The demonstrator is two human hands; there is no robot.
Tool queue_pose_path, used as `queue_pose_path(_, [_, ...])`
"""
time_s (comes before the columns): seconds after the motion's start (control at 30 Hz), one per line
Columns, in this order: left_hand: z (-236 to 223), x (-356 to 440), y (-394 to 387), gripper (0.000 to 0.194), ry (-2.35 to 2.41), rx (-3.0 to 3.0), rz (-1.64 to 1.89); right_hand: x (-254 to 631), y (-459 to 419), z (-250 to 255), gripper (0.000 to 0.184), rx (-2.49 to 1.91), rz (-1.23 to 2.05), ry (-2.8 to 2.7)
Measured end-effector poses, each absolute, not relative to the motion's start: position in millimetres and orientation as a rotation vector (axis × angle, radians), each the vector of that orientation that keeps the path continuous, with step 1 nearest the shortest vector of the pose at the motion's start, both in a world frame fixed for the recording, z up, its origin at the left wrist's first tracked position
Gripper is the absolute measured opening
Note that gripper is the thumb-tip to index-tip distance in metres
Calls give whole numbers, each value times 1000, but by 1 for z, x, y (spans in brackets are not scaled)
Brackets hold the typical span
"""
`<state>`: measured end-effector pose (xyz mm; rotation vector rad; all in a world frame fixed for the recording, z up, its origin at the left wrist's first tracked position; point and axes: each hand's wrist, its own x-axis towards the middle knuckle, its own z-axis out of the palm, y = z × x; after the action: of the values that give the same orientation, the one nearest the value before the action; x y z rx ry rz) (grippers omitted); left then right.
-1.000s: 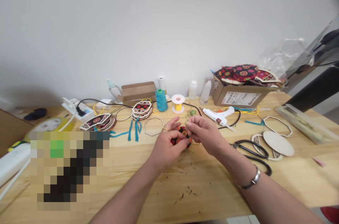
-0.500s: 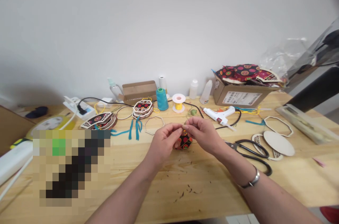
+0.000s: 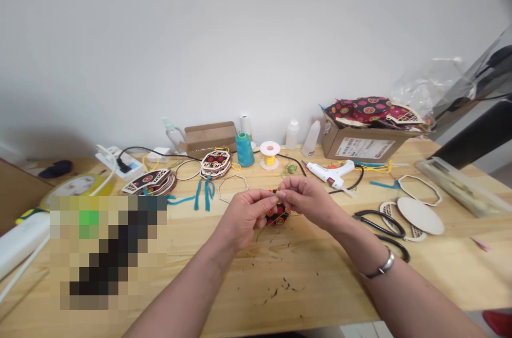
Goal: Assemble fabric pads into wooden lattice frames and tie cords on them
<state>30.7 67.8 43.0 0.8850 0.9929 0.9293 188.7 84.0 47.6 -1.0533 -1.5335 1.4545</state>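
Observation:
Over the table's middle, my left hand point(image 3: 251, 215) and my right hand point(image 3: 307, 199) meet, thumbs and forefingers pinched together. A small black fabric piece point(image 3: 277, 216) with red, orange and green round patterns sits just beneath the fingertips, partly covered by them. Thin greenish cord crosses the fabric; one end trails out below my left hand and another pokes out to the right. Both hands pinch this cord where they meet, though the fingers hide the exact spot. Black-handled scissors point(image 3: 380, 224) lie under my right forearm, blades hidden.
Behind the hands stand a teal thread cone point(image 3: 245, 150), a yellow spool point(image 3: 270, 157) and a white glue gun point(image 3: 332, 172). A cardboard box point(image 3: 358, 146) of patterned fabric is at back right. Stacked ornaments point(image 3: 154, 183) lie left. Wooden discs point(image 3: 422, 215) sit right of the scissors.
My fingertips have drawn closer together above the fabric piece. A cord end now hangs below my left hand. My right forearm has shifted slightly, covering more of the scissors.

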Motion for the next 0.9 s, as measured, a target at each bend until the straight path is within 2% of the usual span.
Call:
queue_pose_path(0.57, [40, 30, 69, 21, 1021, 897, 1011, 187, 85, 47, 31, -1062, 1451, -1549])
queue_pose_path(0.73, [40, 30, 71, 23, 1080, 862, 1074, 190, 88, 44, 37, -1176, 1167, -1696])
queue_pose_path(0.9, [40, 30, 74, 23, 1123, 829, 1134, 193, 86, 44, 31, -1308, 838, -1874])
